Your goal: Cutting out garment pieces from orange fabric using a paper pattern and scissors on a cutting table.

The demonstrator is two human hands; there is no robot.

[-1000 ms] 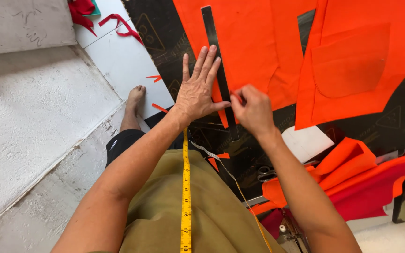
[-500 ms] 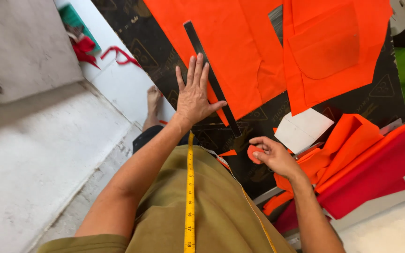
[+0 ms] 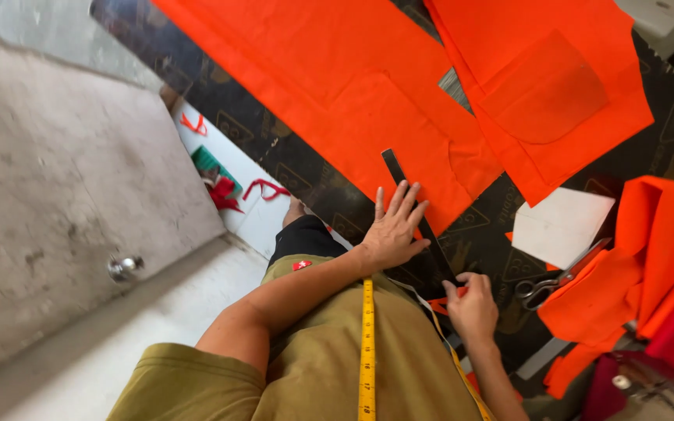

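Ruler (image 3: 419,222), dark, long and flat, lay slantwise on the dark patterned surface (image 3: 665,148), its far end on the big orange fabric panel (image 3: 337,78). Pinned there under left hand (image 3: 394,231), fingers spread flat and open. Right hand (image 3: 473,306) closed, pinching a small orange scrap (image 3: 440,306) near the ruler's near end; a second ago up beside the left, since drawn back, so marking or trimming along that edge probably finished. Beyond: matte woven orange pocket piece (image 3: 548,86), white paper sheet (image 3: 559,226), steel scissors (image 3: 555,277). Yellow tape measure (image 3: 367,343) hung down olive shirt.
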